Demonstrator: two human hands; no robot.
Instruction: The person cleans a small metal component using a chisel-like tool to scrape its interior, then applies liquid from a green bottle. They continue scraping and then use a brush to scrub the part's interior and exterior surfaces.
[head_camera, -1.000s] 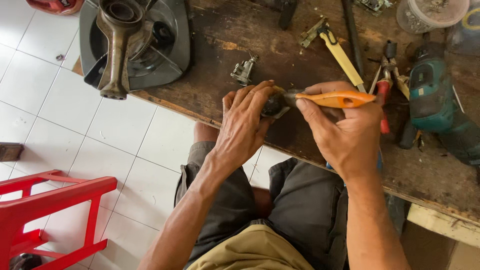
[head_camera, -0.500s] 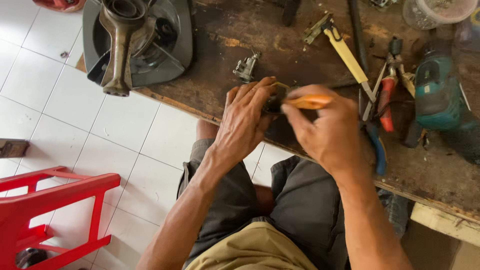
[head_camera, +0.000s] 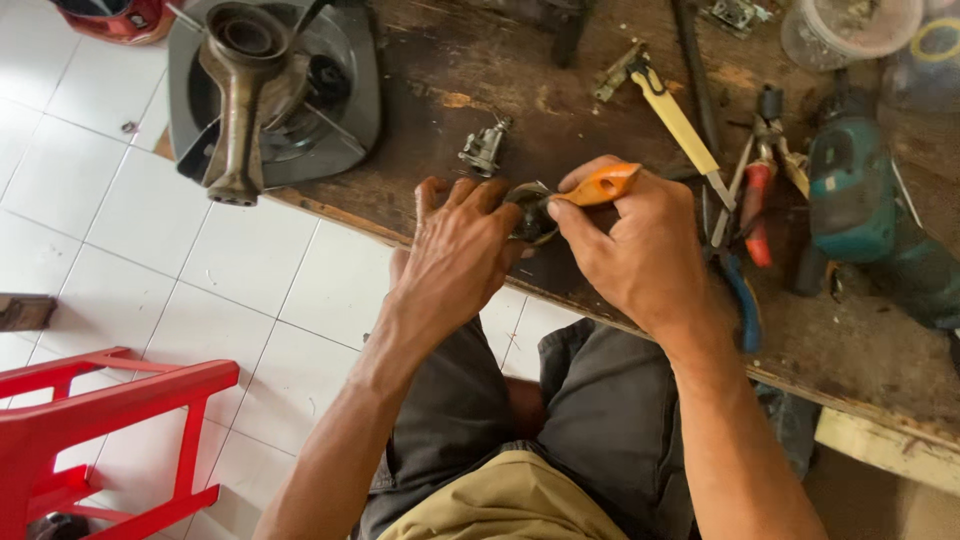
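My left hand (head_camera: 455, 255) presses down on a small dark metal part (head_camera: 530, 212) at the near edge of the worn wooden workbench (head_camera: 620, 290). My right hand (head_camera: 635, 255) grips an orange-handled tool (head_camera: 600, 185) whose tip meets that part. Most of the part is hidden under my fingers. I sit with my knees under the bench edge.
A grey fan housing with a metal connecting rod (head_camera: 240, 95) lies at the bench's left end. A small metal fitting (head_camera: 485, 148), a yellow-handled tool (head_camera: 680, 125), red-handled pliers (head_camera: 755, 195), blue-handled pliers (head_camera: 742, 300) and a teal power drill (head_camera: 860, 200) lie around. A red plastic chair (head_camera: 95, 420) stands left.
My right hand has turned over the orange tool handle, covering more of it, and both hands have closed in tighter on the small part.
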